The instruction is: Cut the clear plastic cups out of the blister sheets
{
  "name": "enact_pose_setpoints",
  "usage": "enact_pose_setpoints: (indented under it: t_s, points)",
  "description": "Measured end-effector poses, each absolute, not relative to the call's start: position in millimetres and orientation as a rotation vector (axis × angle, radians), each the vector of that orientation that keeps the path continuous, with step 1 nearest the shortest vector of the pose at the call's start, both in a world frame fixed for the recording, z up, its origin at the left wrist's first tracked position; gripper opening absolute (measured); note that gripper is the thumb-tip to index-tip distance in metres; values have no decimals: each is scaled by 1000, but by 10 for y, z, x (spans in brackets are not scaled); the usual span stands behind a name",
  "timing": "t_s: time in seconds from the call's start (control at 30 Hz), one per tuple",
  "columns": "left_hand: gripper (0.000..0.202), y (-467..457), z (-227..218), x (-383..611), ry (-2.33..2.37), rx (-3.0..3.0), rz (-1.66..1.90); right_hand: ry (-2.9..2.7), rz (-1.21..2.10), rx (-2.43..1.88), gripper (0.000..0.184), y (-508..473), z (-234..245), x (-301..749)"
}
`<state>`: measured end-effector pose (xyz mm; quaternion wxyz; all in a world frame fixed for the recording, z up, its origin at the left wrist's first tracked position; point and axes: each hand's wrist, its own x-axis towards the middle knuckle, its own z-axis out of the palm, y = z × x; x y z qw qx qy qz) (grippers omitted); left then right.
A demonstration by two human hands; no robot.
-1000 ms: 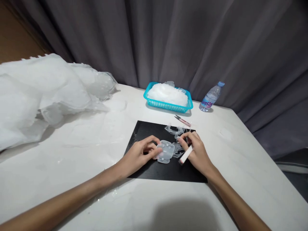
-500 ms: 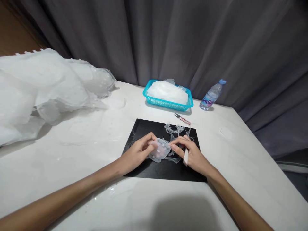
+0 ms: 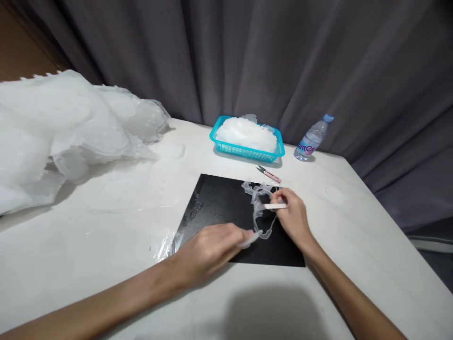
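Observation:
My left hand (image 3: 217, 245) is closed on a translucent white, soft-looking plastic piece (image 3: 250, 240), tilted almost edge-on above the front of a black mat (image 3: 222, 203). My right hand (image 3: 293, 213) is closed at the mat's right side, with a slim white stick-like tool (image 3: 275, 206) in its fingers, pointing left. Thin curled translucent scrap strips (image 3: 257, 208) lie on the mat between the hands. Their right ends pass under or beside my right fingertips, and I cannot tell whether these pinch a strip.
Behind the mat lie small pink-handled thread snips (image 3: 269, 174). A turquoise basket (image 3: 247, 152) heaped with white translucent pieces stands at the back, with a water bottle (image 3: 313, 139) to its right. Large filled clear plastic bags (image 3: 81, 123) cover the left of the white table (image 3: 123, 245).
My left hand has moved toward me, turning the plastic piece from face-up to nearly edge-on. My right hand has moved up and right, away from the piece, and its white tool has swung to point left.

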<state>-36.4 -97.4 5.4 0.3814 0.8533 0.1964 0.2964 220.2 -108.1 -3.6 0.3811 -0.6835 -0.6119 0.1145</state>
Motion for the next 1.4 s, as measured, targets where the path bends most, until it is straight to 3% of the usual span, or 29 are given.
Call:
enact_pose_setpoints:
  t_s: [0.17,0.37,0.57,0.77,0.9,1.03,1.13,1.2,1.4]
  points:
    - [20,-828,183,-362,720,1518,676,-1611,-58,-1872,30,-1014,-63,2561]
    - [21,-739,255,-352,685,1380,708,-1913,-59,-1766,58,-1048,-100,2406]
    - [25,-752,275,-337,701,1393,703,-2040,86,-1633,24,-1067,-105,2393]
    - [25,-741,277,-358,676,1383,701,-1596,-47,-1715,29,-1018,110,2942]
    - [24,-725,257,-379,637,1364,707,-1193,-202,-1999,32,-1050,147,3515]
    - [23,-731,254,-380,606,1335,664,-1124,-344,-2218,36,-1107,115,3773]
    - [23,-749,261,-369,593,1312,644,-1230,-448,-2073,42,-1108,158,3563]
    - [22,-759,263,-361,596,1297,643,-1377,-399,-1877,36,-1113,214,3238]
    - [21,-764,245,-338,577,1289,640,-1871,309,-1292,20,-1357,268,2075]
